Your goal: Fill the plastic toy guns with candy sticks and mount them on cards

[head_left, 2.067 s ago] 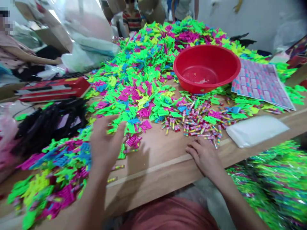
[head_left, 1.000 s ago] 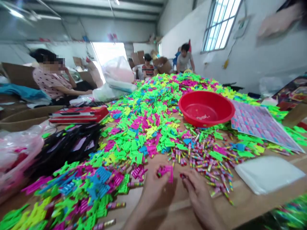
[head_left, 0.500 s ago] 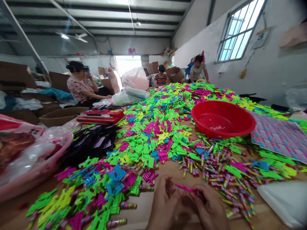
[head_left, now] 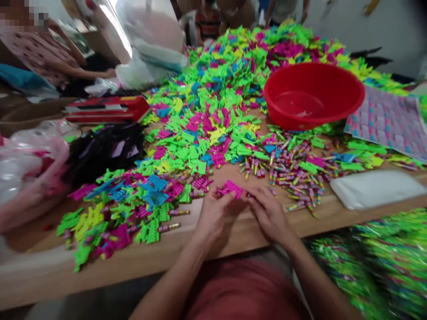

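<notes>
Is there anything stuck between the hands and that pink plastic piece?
Nothing visible. The left hand already holds the pink plastic piece by its near edge, and the right hand meets it from the other side, just above the wooden table.

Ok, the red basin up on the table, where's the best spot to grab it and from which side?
Take the red basin by its near rim, the edge facing the person, coming from above and in front. It sits upright and open, so the rolled rim gives a thumb-inside, fingers-outside grip. Its far side is banked by the heap of plastic pieces.
</notes>
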Action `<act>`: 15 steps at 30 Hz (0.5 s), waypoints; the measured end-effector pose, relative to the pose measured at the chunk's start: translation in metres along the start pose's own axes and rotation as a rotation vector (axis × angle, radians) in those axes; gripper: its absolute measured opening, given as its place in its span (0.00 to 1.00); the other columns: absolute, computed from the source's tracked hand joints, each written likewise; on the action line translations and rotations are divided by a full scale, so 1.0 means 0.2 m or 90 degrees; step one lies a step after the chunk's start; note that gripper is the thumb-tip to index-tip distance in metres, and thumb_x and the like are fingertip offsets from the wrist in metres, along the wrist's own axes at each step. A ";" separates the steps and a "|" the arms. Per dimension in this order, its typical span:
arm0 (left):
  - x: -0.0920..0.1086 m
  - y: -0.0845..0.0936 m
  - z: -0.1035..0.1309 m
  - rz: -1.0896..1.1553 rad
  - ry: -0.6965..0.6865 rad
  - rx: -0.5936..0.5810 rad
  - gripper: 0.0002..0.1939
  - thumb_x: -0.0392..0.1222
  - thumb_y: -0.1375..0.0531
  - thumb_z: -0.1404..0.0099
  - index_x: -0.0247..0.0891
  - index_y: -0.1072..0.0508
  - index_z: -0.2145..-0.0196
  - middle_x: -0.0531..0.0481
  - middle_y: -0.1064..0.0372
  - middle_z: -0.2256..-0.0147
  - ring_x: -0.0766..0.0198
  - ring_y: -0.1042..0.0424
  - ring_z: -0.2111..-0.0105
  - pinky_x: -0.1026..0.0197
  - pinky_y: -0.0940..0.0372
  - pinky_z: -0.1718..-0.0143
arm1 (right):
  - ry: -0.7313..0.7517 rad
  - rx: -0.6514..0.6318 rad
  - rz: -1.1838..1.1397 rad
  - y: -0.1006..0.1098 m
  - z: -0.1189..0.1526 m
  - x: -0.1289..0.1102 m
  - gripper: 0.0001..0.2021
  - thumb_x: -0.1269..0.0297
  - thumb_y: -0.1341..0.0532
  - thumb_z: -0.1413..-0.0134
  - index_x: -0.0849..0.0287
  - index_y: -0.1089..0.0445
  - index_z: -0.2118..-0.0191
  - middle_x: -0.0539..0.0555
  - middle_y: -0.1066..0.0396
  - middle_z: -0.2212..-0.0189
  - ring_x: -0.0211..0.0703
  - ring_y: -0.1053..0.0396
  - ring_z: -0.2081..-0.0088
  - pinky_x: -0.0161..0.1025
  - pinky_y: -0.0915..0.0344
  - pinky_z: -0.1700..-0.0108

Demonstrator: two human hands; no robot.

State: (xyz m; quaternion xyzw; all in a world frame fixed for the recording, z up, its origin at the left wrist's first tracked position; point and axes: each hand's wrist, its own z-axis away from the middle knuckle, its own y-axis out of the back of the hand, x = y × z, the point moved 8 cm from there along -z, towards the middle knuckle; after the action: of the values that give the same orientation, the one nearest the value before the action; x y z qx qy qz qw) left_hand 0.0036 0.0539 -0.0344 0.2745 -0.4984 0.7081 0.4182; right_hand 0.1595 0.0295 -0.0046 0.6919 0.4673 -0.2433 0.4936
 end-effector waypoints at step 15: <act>0.03 -0.04 0.02 -0.075 -0.060 0.022 0.22 0.37 0.28 0.50 0.38 0.29 0.58 0.58 0.32 0.68 0.73 0.37 0.73 0.68 0.44 0.71 | -0.037 0.000 -0.128 0.01 0.01 0.03 0.11 0.66 0.38 0.32 0.53 0.23 0.47 0.55 0.24 0.56 0.46 0.27 0.52 0.43 0.31 0.50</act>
State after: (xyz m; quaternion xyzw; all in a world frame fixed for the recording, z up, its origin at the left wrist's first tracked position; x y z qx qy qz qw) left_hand 0.0064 0.0536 -0.0239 0.3437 -0.4883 0.6767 0.4307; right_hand 0.1646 0.0296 -0.0084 0.6342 0.5199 -0.3118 0.4799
